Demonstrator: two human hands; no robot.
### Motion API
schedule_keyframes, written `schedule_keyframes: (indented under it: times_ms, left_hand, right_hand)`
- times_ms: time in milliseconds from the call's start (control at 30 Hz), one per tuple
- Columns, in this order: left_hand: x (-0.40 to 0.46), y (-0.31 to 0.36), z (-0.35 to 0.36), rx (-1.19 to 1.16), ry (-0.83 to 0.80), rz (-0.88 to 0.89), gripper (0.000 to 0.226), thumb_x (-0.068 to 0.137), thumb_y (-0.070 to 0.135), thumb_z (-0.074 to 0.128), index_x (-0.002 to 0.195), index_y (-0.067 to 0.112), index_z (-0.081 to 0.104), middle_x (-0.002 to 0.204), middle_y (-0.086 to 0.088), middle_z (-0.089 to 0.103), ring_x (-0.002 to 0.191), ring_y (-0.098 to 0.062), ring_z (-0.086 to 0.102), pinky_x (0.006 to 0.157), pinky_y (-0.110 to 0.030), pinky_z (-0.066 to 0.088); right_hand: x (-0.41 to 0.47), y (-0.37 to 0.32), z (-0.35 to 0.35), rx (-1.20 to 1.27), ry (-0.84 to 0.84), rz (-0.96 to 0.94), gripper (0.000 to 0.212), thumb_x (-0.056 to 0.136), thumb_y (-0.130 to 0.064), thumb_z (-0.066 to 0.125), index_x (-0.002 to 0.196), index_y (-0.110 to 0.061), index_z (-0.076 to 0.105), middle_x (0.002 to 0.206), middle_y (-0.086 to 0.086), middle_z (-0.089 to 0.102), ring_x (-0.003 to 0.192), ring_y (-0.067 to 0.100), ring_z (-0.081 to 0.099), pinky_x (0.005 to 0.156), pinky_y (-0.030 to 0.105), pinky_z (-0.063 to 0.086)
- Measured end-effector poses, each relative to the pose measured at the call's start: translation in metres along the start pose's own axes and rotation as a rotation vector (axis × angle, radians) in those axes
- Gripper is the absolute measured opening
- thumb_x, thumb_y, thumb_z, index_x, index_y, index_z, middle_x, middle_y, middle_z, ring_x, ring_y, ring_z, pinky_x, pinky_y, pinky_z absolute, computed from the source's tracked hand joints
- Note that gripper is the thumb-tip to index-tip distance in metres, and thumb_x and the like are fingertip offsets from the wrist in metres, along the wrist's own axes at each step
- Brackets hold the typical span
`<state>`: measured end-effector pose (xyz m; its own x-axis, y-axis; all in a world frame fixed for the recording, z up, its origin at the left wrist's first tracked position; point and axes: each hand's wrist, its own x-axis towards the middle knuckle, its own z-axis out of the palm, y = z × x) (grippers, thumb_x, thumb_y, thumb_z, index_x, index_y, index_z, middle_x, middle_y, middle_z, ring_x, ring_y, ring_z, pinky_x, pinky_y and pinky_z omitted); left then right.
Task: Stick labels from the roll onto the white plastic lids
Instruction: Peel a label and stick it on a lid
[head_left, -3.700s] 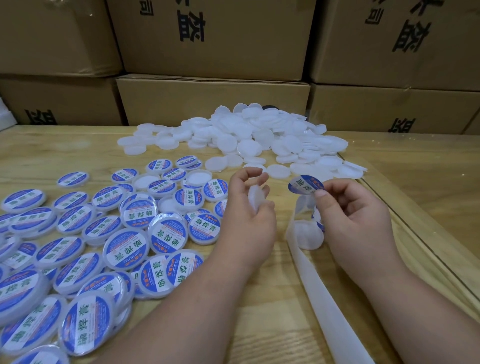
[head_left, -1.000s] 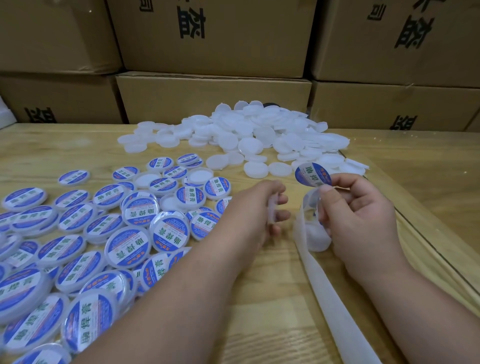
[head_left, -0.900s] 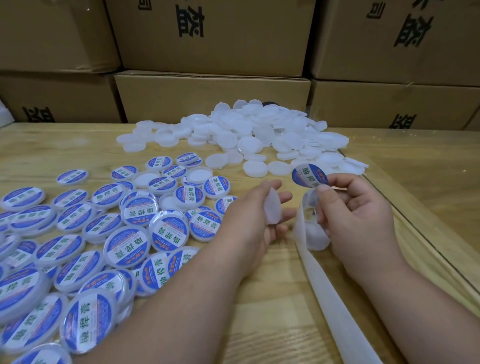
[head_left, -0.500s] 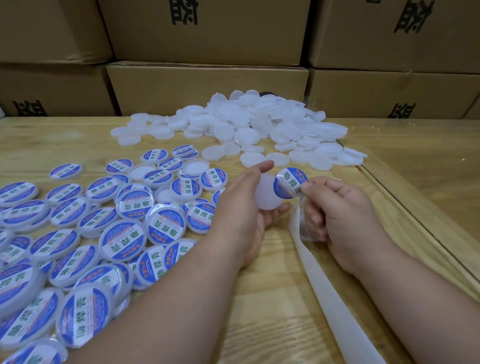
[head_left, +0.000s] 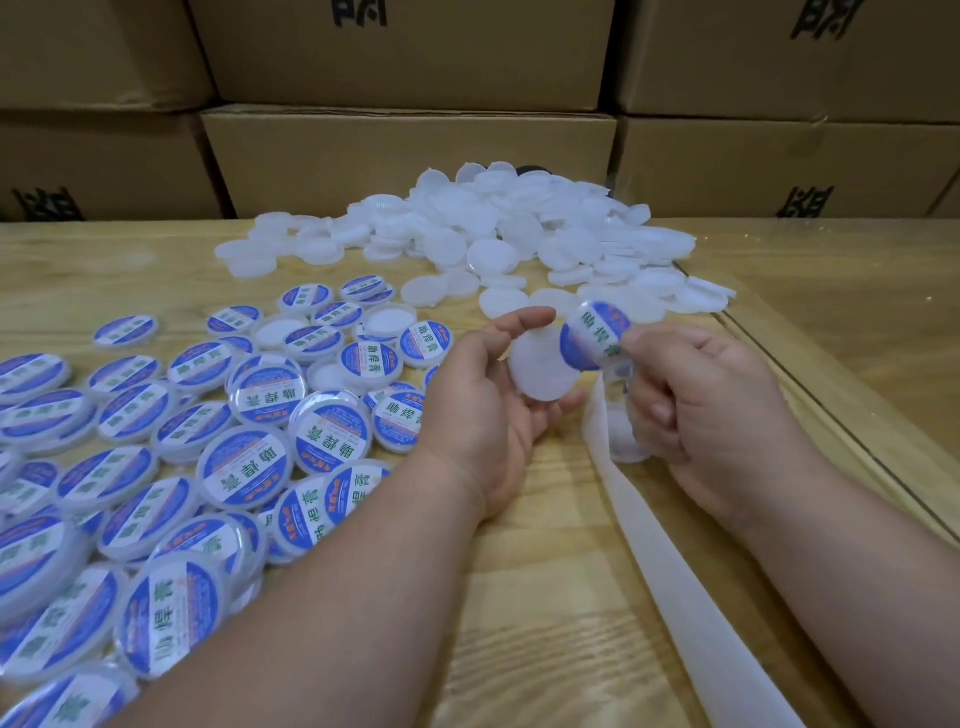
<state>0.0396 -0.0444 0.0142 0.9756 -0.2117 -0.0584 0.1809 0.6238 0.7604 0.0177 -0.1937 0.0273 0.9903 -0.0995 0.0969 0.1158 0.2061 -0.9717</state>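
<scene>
Left hand (head_left: 488, 410) grips a bare white lid (head_left: 540, 366) upright at centre, and the right hand (head_left: 711, 415) pinches a blue label (head_left: 592, 335) that overlaps the lid's right edge. Honestly, it could land crooked or crease if pressed off-centre. Labelled lids (head_left: 249, 467) crowd the left; there's bare table (head_left: 545, 597) near.

A packing or storeroom workspace: stacked brown cardboard cartons (head_left: 410, 156) with printed characters wall the back of a wooden worktable (head_left: 545, 597), which carries a heap of plain white lids (head_left: 488, 234) and many labelled ones (head_left: 244, 470)
</scene>
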Motion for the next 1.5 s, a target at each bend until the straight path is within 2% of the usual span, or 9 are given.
schedule_keyframes:
  times_ms: [67,167,333,700,1067,1267,1367,1433,1500]
  left_hand:
    - [-0.0001,-0.0012,-0.0009,0.006,-0.024,0.014,0.036,0.1,0.018,0.03,0.105,0.013,0.065,0.114,-0.021,0.07,0.097,-0.032,0.066,0.075,-0.038,0.054]
    - [-0.0005,-0.0013,-0.0009,0.008,-0.061,0.02,0.033,0.098,0.015,0.03,0.107,0.01,0.061,0.117,-0.027,0.069,0.092,-0.033,0.067,0.07,-0.038,0.055]
    - [0.0006,-0.0023,-0.0011,0.056,-0.081,0.02,0.033,0.098,0.012,0.029,0.107,0.011,0.06,0.119,-0.028,0.069,0.09,-0.032,0.067,0.065,-0.036,0.053]
    - [0.0013,-0.0026,0.0002,0.121,-0.079,0.027,0.031,0.098,0.002,0.033,0.103,0.014,0.061,0.111,-0.02,0.075,0.086,-0.026,0.071,0.064,-0.033,0.053]
    - [0.0012,-0.0033,0.0015,0.166,-0.067,0.046,0.028,0.101,0.002,0.039,0.099,0.017,0.063,0.108,-0.015,0.077,0.088,-0.024,0.072,0.062,-0.03,0.055]
    - [0.003,-0.005,-0.0001,0.201,-0.064,0.06,0.032,0.098,-0.005,0.042,0.098,0.019,0.064,0.109,-0.012,0.077,0.093,-0.024,0.073,0.064,-0.029,0.055]
    - [0.0044,-0.0076,-0.0012,0.236,-0.042,0.089,0.039,0.094,-0.011,0.042,0.102,0.02,0.065,0.108,-0.009,0.077,0.094,-0.024,0.073,0.068,-0.032,0.056]
    - [0.0063,-0.0089,-0.0013,0.261,-0.015,0.116,0.045,0.092,-0.013,0.042,0.11,0.022,0.065,0.108,-0.006,0.078,0.095,-0.024,0.074,0.072,-0.035,0.058]
    - [0.0083,-0.0095,-0.0017,0.272,0.012,0.133,0.048,0.093,-0.013,0.043,0.116,0.024,0.063,0.108,-0.005,0.078,0.098,-0.022,0.075,0.073,-0.033,0.059]
  right_hand:
    - [-0.001,0.0004,0.0003,-0.062,-0.047,0.095,0.037,0.093,-0.015,0.064,0.057,-0.022,0.066,0.044,0.0,0.034,0.035,0.012,0.022,0.037,0.014,0.02]
    - [-0.0029,0.001,0.0033,-0.15,-0.104,0.142,0.05,0.095,-0.014,0.06,0.046,-0.024,0.06,0.044,0.001,0.035,0.035,0.013,0.023,0.037,0.013,0.019]
    - [-0.0039,0.0005,0.0051,-0.187,-0.108,0.155,0.051,0.096,-0.017,0.061,0.046,-0.026,0.063,0.043,0.001,0.036,0.035,0.013,0.025,0.037,0.015,0.019]
    - [-0.0028,0.0013,0.005,-0.145,-0.082,0.197,0.051,0.098,-0.016,0.059,0.048,-0.027,0.064,0.043,0.0,0.035,0.034,0.01,0.026,0.035,0.013,0.018]
    - [-0.0022,0.0019,0.0056,-0.143,-0.081,0.208,0.05,0.097,-0.016,0.059,0.049,-0.027,0.066,0.043,0.0,0.035,0.033,0.01,0.025,0.036,0.012,0.018]
    - [-0.0025,0.001,0.0067,-0.158,-0.095,0.202,0.055,0.097,-0.016,0.058,0.043,-0.024,0.056,0.043,0.001,0.034,0.034,0.011,0.023,0.037,0.012,0.016]
    - [-0.0037,-0.0007,0.0073,-0.173,-0.113,0.189,0.058,0.098,-0.017,0.056,0.041,-0.025,0.059,0.042,0.0,0.034,0.034,0.011,0.023,0.038,0.013,0.015]
    - [-0.0043,-0.0003,0.0067,-0.18,-0.115,0.177,0.051,0.099,-0.017,0.056,0.051,-0.028,0.069,0.043,0.001,0.034,0.035,0.012,0.023,0.038,0.014,0.015]
    - [-0.0045,0.0009,0.0064,-0.174,-0.112,0.163,0.028,0.098,-0.015,0.056,0.082,-0.023,0.078,0.043,0.002,0.035,0.036,0.012,0.023,0.038,0.015,0.017]
